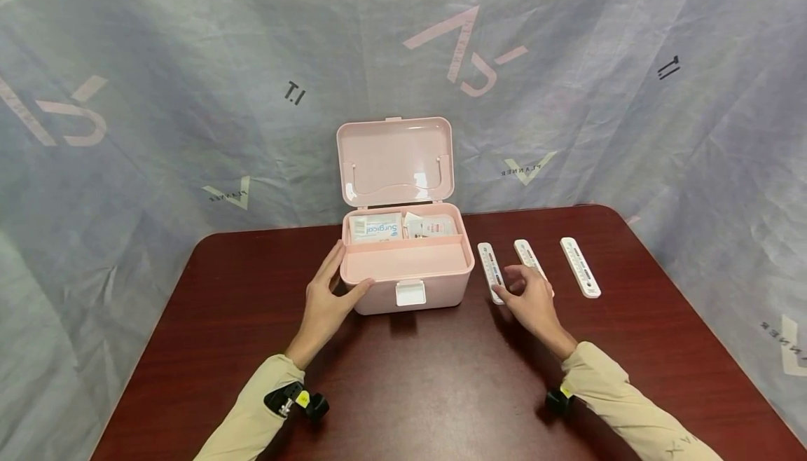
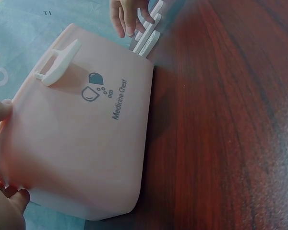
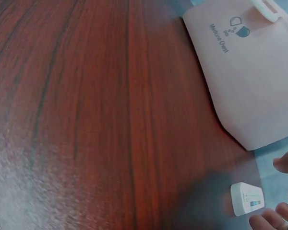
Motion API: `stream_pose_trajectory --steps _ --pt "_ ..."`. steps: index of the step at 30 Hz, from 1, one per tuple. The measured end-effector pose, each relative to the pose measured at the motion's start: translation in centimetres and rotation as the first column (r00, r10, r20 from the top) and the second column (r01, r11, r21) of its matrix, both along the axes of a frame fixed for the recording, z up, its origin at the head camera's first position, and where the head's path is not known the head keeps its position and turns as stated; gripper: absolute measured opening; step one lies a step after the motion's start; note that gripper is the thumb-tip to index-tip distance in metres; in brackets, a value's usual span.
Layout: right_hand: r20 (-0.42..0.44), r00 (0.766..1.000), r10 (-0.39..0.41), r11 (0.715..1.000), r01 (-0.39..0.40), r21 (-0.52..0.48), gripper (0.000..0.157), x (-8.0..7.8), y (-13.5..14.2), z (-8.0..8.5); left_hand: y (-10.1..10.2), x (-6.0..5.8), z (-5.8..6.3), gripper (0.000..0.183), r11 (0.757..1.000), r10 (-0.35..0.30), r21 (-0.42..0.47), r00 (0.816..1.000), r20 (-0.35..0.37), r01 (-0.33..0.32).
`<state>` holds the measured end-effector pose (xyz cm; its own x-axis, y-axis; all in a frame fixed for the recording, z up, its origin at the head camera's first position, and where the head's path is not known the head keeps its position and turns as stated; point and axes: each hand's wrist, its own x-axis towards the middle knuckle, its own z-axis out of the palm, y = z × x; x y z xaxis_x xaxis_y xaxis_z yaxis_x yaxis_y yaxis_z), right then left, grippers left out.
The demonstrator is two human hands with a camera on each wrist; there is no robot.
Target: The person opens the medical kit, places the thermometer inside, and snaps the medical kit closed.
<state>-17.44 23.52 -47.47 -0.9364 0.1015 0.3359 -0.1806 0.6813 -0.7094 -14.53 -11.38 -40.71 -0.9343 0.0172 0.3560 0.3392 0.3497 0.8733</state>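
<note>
A pale pink medicine chest (image 1: 378, 298) stands on the table with its lid (image 1: 396, 156) raised. My left hand (image 1: 323, 312) holds its left front corner, thumb at the front rim and fingers along the side. To the chest's right lie three white strip thermometers with printed scales: one close to the chest (image 1: 489, 268), a middle one (image 1: 525, 249) and one further right (image 1: 580, 268). Over the first two hovers my right hand (image 1: 534, 305), fingers loosely bent and thumb apart, with nothing held. It partly hides the middle thermometer. In the right wrist view the nearest thermometer (image 3: 247, 198) sits just below the fingers.
The chest's upper tray has a bare front compartment (image 1: 403, 261). Behind it are a packet marked Surgical (image 1: 376, 228) and a clear packet (image 1: 431, 225). A white latch (image 1: 411, 293) sits on the chest's front. A grey printed curtain (image 1: 277, 132) hangs behind the dark red table (image 1: 403, 391).
</note>
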Motion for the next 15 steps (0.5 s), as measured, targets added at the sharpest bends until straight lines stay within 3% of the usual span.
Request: stream_pose_trajectory --steps 8,15 --pt "0.010 1.000 -0.001 1.000 0.001 0.014 0.040 0.0 0.1 -0.7 0.0 -0.1 -0.3 0.079 1.000 -0.003 0.002 1.000 -0.001 0.003" --pt "0.042 0.999 -0.012 1.000 0.011 0.013 0.041 0.0 0.0 -1.2 -0.8 -1.8 -3.3 0.082 1.000 0.008 0.011 1.000 -0.024 -0.007"
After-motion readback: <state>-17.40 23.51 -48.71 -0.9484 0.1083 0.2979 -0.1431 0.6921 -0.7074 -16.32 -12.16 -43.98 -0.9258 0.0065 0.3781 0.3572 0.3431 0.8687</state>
